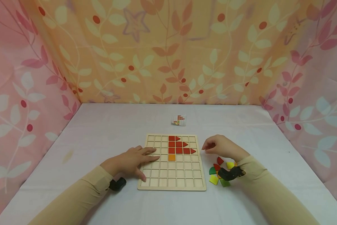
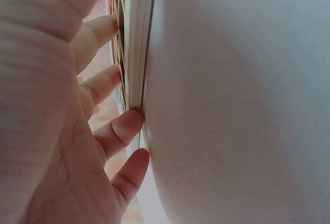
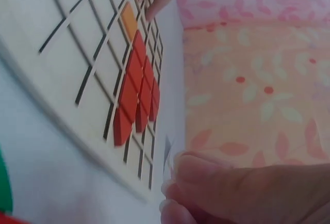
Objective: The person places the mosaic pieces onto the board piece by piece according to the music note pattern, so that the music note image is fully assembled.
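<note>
A wooden grid board [image 1: 157,173] lies flat on the table. On it, red squares [image 1: 178,151] form three rows, each ending in a red triangle [image 1: 193,151] pointing right. Below their left end sits an orange square [image 1: 171,157]. My left hand [image 1: 132,161] rests on the board's left side, fingers spread; in the left wrist view, fingertips [image 2: 129,126] touch its edge. My right hand [image 1: 222,146] hovers just off the board's right edge with fingers loosely bent. In the right wrist view, its thumb [image 3: 206,170] lies near the fingertips, and no piece shows between them.
Loose pieces lie right of the board, partly under the right wrist: a yellow square [image 1: 213,179], a green piece [image 1: 225,182], a red one [image 1: 220,160] and several others. A small printed card [image 1: 178,120] with a coloured grid pattern lies behind the board. Patterned cloth [image 1: 168,62] encloses the table.
</note>
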Demonstrator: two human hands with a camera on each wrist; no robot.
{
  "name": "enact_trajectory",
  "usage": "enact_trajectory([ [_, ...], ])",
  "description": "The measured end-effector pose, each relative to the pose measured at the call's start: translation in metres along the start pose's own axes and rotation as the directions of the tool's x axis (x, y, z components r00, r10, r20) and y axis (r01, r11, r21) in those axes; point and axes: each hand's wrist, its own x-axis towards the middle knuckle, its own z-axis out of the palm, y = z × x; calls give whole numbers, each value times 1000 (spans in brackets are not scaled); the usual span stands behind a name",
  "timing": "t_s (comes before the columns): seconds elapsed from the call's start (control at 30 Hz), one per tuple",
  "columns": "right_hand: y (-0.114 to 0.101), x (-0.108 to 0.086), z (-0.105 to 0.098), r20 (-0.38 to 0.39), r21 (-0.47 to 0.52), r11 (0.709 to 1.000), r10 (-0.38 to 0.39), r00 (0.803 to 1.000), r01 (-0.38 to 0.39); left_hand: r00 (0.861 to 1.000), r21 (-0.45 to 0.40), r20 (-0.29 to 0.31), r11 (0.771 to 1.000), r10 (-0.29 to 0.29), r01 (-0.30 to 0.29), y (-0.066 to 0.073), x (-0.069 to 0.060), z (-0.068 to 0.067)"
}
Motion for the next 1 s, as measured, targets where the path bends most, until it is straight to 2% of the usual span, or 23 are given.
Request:
enact_trajectory([
  [0.17, 13, -13, -4, 34, 45, 998, 46, 998, -47, 1000, 2, -6, 1000, 7, -7, -1, 0, 1],
  [0.27, 18, -19, -4, 54, 78, 991, 102, 993, -106, 1000, 6, -6, 1000, 8, -8, -1, 0, 2],
  [0.4, 21, -28, -1, 70, 70, 987, 141, 987, -146, 1000, 11, -7, 1000, 7, -7, -2, 1, 2],
  [0.6, 26, -41, 3, 118, 49, 991, 116, 986, -122, 1000, 1, -8, 1000, 10, -10, -2, 0, 2],
  [0.77, 31, -50, 4, 168, 56, 996, 65, 984, -75, 1000, 3, -7, 1000, 6, -6, -2, 0, 1],
  [1.0, 38, -63, 7, 251, 66, 998, -21, 968, 5, 1000, -1, -2, 1000, 3, -3, 0, 0, 0],
])
